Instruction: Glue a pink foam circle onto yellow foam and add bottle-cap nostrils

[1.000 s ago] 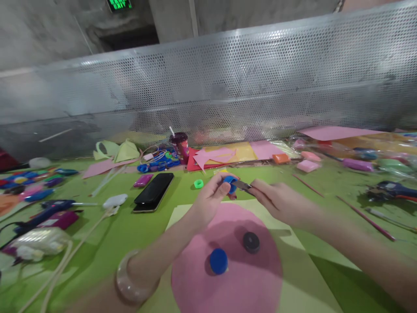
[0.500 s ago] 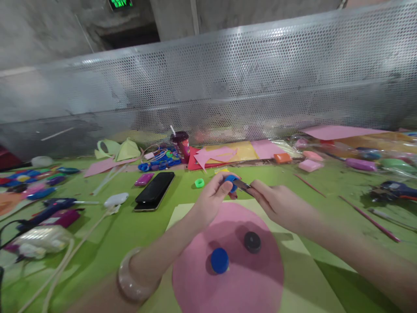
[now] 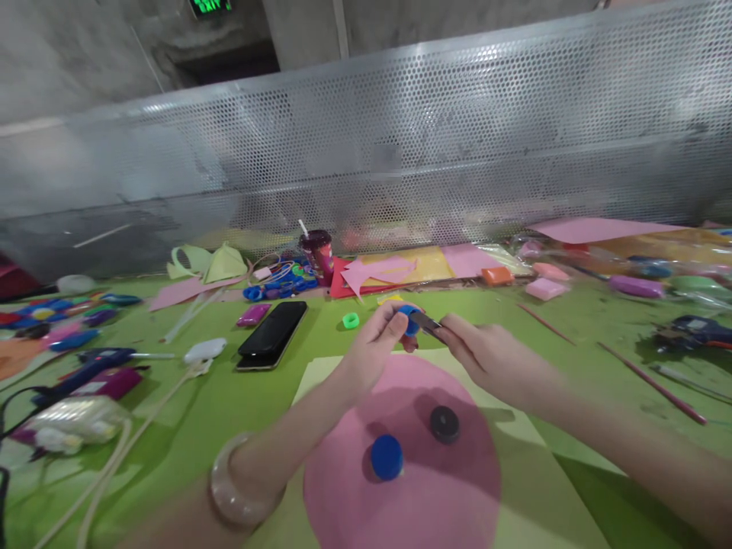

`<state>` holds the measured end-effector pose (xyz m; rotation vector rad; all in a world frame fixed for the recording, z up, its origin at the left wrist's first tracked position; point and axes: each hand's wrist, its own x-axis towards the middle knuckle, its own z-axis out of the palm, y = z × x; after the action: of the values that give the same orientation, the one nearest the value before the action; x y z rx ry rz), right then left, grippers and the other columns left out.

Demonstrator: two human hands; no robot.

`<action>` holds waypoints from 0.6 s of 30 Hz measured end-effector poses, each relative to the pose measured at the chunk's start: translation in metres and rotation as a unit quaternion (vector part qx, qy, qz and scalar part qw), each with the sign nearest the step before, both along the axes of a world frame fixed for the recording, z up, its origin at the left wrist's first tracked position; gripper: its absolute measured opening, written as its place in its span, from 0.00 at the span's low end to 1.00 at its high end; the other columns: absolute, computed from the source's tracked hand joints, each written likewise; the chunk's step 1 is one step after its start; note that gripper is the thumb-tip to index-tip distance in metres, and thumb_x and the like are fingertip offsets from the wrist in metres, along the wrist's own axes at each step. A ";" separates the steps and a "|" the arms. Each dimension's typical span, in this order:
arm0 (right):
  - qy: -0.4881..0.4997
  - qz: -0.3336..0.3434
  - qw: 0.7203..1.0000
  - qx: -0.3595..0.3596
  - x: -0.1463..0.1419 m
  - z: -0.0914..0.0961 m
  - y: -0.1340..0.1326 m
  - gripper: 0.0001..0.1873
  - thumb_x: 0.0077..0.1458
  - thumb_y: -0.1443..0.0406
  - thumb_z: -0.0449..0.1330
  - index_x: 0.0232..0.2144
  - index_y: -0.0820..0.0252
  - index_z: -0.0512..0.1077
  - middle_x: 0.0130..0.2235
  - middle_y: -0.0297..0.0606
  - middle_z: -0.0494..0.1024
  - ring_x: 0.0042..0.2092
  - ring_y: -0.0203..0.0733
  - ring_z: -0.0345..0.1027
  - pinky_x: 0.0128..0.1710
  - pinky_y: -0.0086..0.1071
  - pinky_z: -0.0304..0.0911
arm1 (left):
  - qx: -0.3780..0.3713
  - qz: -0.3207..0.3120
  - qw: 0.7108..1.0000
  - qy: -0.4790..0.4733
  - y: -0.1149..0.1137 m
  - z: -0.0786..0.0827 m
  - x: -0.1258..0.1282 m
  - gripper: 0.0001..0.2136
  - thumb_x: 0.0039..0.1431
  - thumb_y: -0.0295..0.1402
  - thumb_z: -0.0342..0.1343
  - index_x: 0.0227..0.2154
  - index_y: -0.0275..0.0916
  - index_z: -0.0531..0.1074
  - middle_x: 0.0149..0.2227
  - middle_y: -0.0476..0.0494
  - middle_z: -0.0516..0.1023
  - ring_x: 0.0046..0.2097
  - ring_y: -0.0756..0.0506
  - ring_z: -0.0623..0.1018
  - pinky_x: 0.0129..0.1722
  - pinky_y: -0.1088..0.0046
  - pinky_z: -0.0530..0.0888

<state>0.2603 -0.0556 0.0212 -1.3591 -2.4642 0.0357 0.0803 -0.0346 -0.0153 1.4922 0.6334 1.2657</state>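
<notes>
My left hand [image 3: 374, 351] pinches a small blue bottle cap [image 3: 408, 319] above the green table. My right hand [image 3: 486, 354] is closed around a dark, thin blade-like tool [image 3: 426, 323] whose tip meets the cap. Below my hands lies a pink paper circle [image 3: 400, 473] on a pale green sheet [image 3: 515, 427]. On the circle rest a second blue cap [image 3: 386, 457] and a black cap [image 3: 444, 424]. A clear bangle [image 3: 237, 488] sits on my left wrist.
A black phone [image 3: 273, 334], a green ring [image 3: 351, 320] and a purple cup with a straw [image 3: 316, 255] lie beyond. Glue guns [image 3: 85, 366] and cords are at left, another glue gun [image 3: 689, 334] and pink sticks [image 3: 652, 381] at right. A perforated metal fence [image 3: 400, 152] backs the table.
</notes>
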 end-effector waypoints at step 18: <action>0.070 -0.005 0.994 -0.084 0.000 0.011 -0.007 0.14 0.63 0.62 0.41 0.27 0.57 0.60 0.14 0.25 0.61 0.14 0.31 0.53 0.16 0.26 0.44 | 0.042 -0.029 0.995 0.085 0.004 0.007 -0.016 0.19 0.58 0.50 0.47 0.43 0.40 0.65 0.30 0.49 0.63 0.31 0.50 0.65 0.33 0.72 0.64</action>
<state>0.2601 -0.0623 0.0321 -1.3848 -2.3827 0.3319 0.0647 -0.0306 -0.0084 1.6900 0.6498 1.1415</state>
